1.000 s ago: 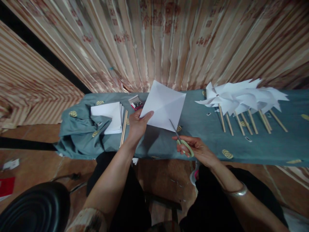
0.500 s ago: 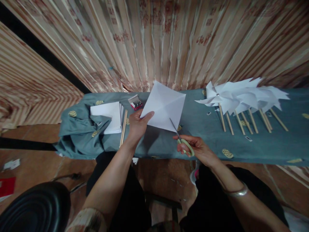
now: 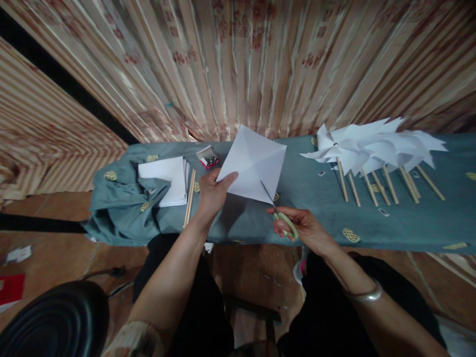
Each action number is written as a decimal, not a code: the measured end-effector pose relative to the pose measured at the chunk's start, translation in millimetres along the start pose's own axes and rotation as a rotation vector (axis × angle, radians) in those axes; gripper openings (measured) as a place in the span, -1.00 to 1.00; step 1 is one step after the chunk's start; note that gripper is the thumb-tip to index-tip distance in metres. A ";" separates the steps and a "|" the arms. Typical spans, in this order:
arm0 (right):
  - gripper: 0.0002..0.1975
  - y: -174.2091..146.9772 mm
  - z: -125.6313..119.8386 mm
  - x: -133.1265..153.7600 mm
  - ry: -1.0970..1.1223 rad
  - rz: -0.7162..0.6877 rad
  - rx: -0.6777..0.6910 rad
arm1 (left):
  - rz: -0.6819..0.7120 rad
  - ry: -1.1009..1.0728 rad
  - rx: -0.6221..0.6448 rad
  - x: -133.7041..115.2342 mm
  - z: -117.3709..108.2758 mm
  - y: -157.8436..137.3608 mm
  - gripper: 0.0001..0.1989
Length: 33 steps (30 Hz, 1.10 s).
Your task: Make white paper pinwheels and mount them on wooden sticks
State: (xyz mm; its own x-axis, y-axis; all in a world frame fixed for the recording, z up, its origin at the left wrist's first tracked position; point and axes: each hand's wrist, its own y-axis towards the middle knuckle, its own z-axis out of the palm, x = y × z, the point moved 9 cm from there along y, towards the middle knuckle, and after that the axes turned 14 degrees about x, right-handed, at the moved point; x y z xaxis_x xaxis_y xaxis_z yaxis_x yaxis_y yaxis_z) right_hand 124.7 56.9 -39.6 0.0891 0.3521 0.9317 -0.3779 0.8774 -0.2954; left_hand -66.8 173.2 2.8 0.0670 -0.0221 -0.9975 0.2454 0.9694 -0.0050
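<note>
A white square sheet of paper [image 3: 255, 161] with diagonal creases is held above the cloth, one corner pointing away from me. My left hand [image 3: 213, 196] pinches its left corner, thumb on top. In my right hand [image 3: 301, 225] is a pair of scissors [image 3: 286, 225] with pale green handles. Their blades sit at the paper's near corner, one blade lying over the sheet along a crease and the other hidden beneath it. My right fingers are wrapped through and around the handles.
Left on the green cloth [image 3: 238, 220] lie a paper stack [image 3: 173, 173], thin wooden sticks [image 3: 190, 198] and a small open box of pins [image 3: 208, 157]. Several white paper pinwheels [image 3: 372, 146] on sticks overlap at right. A curtain [image 3: 253, 69] hangs behind; a black round stool [image 3: 52, 317] stands lower left.
Almost nothing differs. The scissors and the fingers of my right hand have shifted very slightly; the paper and my left hand stay in nearly the same place.
</note>
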 end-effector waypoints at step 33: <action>-0.44 -1.8 -1.1 2.1 -0.001 0.021 0.008 | -0.069 -0.020 0.069 15.4 13.4 -1.3 -0.78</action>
State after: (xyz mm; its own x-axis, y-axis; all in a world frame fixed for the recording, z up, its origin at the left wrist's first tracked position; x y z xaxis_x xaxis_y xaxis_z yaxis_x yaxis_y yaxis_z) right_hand 126.6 56.4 -37.3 0.0806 0.3699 0.9256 -0.3873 0.8672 -0.3128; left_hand -53.2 168.3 -11.6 0.0672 -0.0935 -0.9934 0.3164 0.9462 -0.0677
